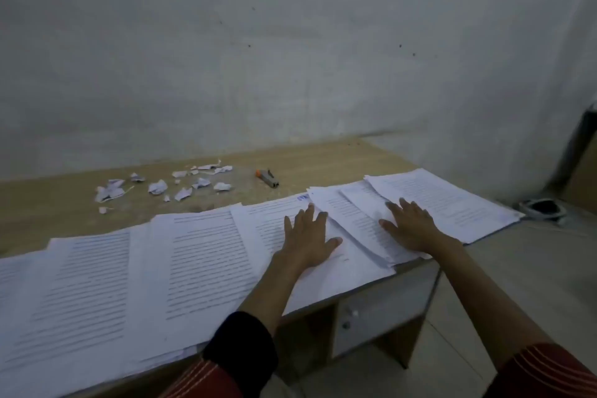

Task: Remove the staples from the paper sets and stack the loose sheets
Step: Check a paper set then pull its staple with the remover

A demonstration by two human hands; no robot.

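Print covers the sheets (203, 255) in close rows of dark lines, all too blurred to read. A short blue scrawl (302, 198) at the top edge of one sheet in mid frame is no clearer. These white sheets lie flat and overlapping along the front edge of the desk (323, 161), running from the lower left of the frame to right of centre, some overhanging the edge. Right of centre a thicker stack (352, 220) sits askew on top of them, its pages fanned out of line. Beyond it, toward the right edge, another pile (452, 200) lies at the desk's corner. The left hand (308, 236) lies palm down on a sheet just left of the stack, fingers spread and straight, thumb at the stack's edge. The right hand (410, 224) lies flat on the stack, fingers likewise splayed, pinching nothing. Behind the sheets, in the left middle of the frame, torn white scraps (158, 187) are scattered on bare wood. To their right, apart from them, rests a small grey tool (267, 178) with an orange end. A grey wall (290, 42) fills the upper frame.
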